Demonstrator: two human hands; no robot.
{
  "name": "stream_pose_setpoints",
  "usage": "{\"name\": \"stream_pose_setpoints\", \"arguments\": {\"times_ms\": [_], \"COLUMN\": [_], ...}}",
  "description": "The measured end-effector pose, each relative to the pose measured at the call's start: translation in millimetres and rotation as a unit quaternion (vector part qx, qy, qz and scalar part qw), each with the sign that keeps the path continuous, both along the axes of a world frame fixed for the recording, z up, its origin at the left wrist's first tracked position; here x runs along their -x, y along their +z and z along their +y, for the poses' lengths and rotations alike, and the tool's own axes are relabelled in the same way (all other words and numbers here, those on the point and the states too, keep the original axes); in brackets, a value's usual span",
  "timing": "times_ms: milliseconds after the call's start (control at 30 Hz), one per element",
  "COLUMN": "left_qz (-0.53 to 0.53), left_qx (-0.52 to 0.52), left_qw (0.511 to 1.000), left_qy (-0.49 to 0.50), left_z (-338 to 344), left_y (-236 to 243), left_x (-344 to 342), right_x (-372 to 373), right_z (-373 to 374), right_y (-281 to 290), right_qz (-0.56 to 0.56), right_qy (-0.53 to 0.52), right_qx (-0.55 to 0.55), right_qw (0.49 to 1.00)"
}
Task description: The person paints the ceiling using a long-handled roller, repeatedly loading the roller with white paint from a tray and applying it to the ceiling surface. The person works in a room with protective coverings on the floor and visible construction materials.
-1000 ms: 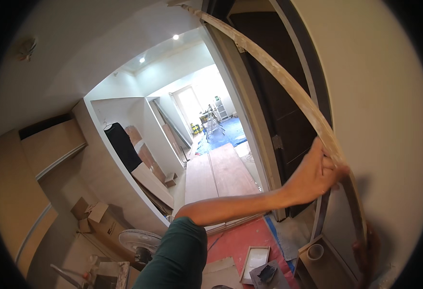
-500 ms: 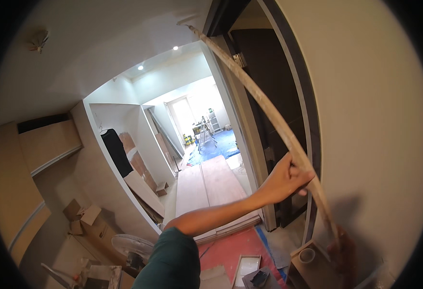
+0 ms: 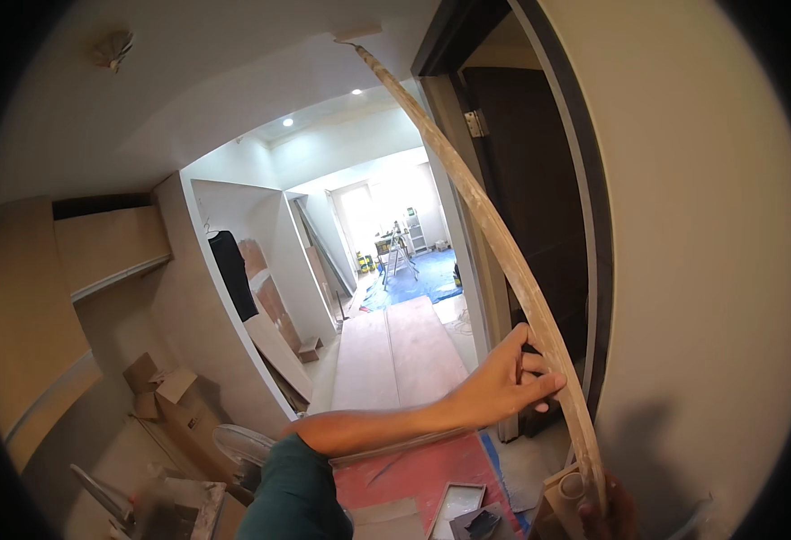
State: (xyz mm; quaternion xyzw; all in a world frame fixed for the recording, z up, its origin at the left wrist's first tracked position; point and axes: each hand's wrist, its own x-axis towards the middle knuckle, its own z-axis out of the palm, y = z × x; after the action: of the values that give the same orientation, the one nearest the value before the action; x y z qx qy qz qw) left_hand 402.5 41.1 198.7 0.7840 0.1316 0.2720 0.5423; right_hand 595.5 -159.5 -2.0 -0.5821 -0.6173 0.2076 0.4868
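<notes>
A long, paint-spattered wooden pole slants from the lower right up to the ceiling and looks bent by the lens. At its top, a thin wire frame carries a pale paint roller against the ceiling. My left hand reaches across from the lower left, its fingers curled loosely at the pole and its thumb over the front. Low on the pole, in shadow, my right hand is closed around the shaft near the lower end, its fingers partly hidden.
Beside the pole stands a dark door in its frame. A box sits near my right hand. Boards and red sheeting cover the floor. Cartons and a fan are at left; a stepladder stands far off.
The view has shifted, so the room sits farther right and lower. My left hand is lower along the pole with its grip looser. The pole's lower end has swung left and down.
</notes>
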Motion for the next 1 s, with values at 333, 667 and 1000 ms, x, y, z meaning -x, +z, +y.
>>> {"name": "stream_pose_setpoints", "arguments": {"times_ms": [333,667,1000], "left_qz": [-0.08,-0.111,-0.116], "left_qx": [-0.058,-0.073,-0.056], "left_qw": [0.979,0.939,0.926], "left_qy": [0.177,0.318,0.353], "left_z": [142,271,341], "left_y": [53,111,87], "left_x": [11,36,71], "right_x": [33,70,112], "right_z": [147,293,366], "right_y": [102,164,156], "right_qz": [0.088,0.124,0.159], "right_qy": [0.072,0.135,0.139], "right_qx": [-0.115,-0.156,-0.074], "right_qw": [0.987,0.971,0.975]}}
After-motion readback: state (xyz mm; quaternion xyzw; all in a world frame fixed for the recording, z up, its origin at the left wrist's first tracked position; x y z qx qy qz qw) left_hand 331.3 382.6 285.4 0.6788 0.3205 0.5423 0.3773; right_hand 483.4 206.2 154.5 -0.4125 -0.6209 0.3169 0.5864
